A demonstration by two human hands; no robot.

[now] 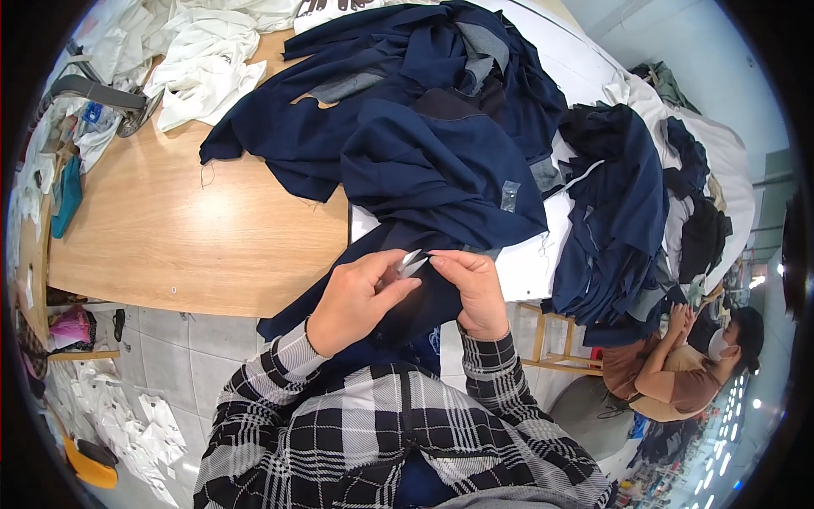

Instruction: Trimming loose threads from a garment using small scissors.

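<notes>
Angled inward, nearly meeting: gripping small, pale, pointed snips [413, 269] in the curled fingers of the left hand [352, 297]; with the right hand [476, 288], apparently pinching the edge of a crumpled, matte navy garment [437, 165] heaped beside the smooth wood-grain table's [170, 229] bare stretch.

- Crumpled white cloth garments [208, 64] heaped on the pale wood-grained desk [161, 229]
- Dark grey curved arm [97, 93] at the desk's left
- Flat teal object [67, 199] near it
- White cloth pieces [159, 428] on the grey tiled floor [161, 335]
- Light wooden frame [564, 367] near a brown-clad, masked co-worker [691, 386]
</notes>
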